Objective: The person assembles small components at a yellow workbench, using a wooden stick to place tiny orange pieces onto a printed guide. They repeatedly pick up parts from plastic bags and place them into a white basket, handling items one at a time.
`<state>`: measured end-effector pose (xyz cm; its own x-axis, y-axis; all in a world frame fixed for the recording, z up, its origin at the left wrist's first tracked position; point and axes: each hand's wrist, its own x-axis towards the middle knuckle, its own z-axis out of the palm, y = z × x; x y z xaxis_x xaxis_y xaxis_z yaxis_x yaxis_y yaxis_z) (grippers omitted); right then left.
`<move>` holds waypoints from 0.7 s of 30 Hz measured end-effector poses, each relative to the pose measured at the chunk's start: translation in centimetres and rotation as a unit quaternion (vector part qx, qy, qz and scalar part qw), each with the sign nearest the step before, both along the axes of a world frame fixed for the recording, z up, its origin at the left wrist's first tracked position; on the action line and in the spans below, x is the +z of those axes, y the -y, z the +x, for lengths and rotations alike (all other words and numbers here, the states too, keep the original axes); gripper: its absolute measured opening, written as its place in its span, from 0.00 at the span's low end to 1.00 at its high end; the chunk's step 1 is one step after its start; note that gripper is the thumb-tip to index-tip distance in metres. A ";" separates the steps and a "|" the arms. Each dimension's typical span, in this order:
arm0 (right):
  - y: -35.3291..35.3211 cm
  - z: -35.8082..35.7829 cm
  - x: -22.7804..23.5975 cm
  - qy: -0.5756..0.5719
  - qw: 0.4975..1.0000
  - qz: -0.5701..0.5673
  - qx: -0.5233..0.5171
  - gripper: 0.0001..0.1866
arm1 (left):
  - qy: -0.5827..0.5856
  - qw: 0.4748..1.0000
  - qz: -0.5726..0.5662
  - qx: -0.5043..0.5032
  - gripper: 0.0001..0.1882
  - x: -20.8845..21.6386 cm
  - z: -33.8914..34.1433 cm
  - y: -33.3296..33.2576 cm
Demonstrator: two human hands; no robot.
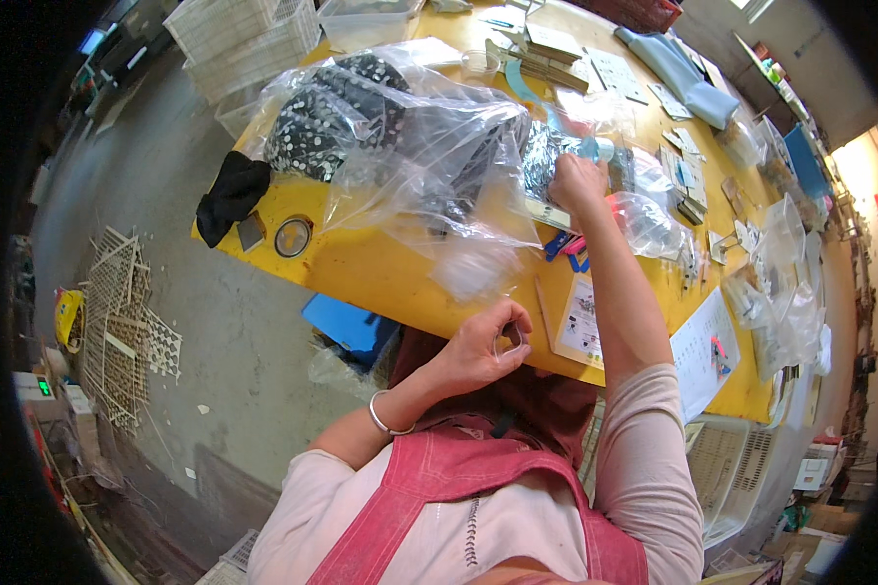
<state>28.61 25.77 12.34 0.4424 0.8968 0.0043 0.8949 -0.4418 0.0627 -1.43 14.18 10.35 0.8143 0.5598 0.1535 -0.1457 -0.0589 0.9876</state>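
Note:
My left hand [488, 343] is curled at the table's near edge, thumb and fingers rounded about something thin and clear that I cannot make out. Just beyond it lies a clear plastic bag [478, 268], blurred. My right hand [578, 182] reaches far across the table onto shiny silvery packets [541, 156], beside a small white roll [605, 149]. Its fingertips are hidden, so I cannot see whether they grip anything. Below that forearm are blue-handled tools [563, 246] and a printed card [580, 320].
A large clear bag [429, 136] with black white-dotted cloth covers the yellow table's [361, 273] left part. Black cloth [232, 198] and a round tin [293, 237] lie at its left corner. White crates [249, 49] stand behind; a paper sheet [698, 356] lies right.

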 end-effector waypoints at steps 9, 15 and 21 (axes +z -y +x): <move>1.1 1.9 -1.1 -0.262 0.942 0.206 -0.036 0.13 | -0.004 1.000 0.026 -0.002 0.13 0.2 -0.5 -0.4; 2.9 2.5 0.4 -0.533 0.775 0.339 -0.022 0.11 | -0.005 1.000 0.019 0.001 0.13 -0.1 -0.3 -0.5; 5.8 -1.5 4.3 -0.662 0.663 0.349 0.001 0.09 | -0.034 0.999 0.026 0.000 0.13 0.0 -0.5 -0.7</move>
<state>27.11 19.97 16.60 0.4719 0.8813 0.0266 -0.0385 0.0508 -0.9980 -1.94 14.90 10.37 0.8242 0.5519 0.1270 -0.0783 -0.1111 0.9907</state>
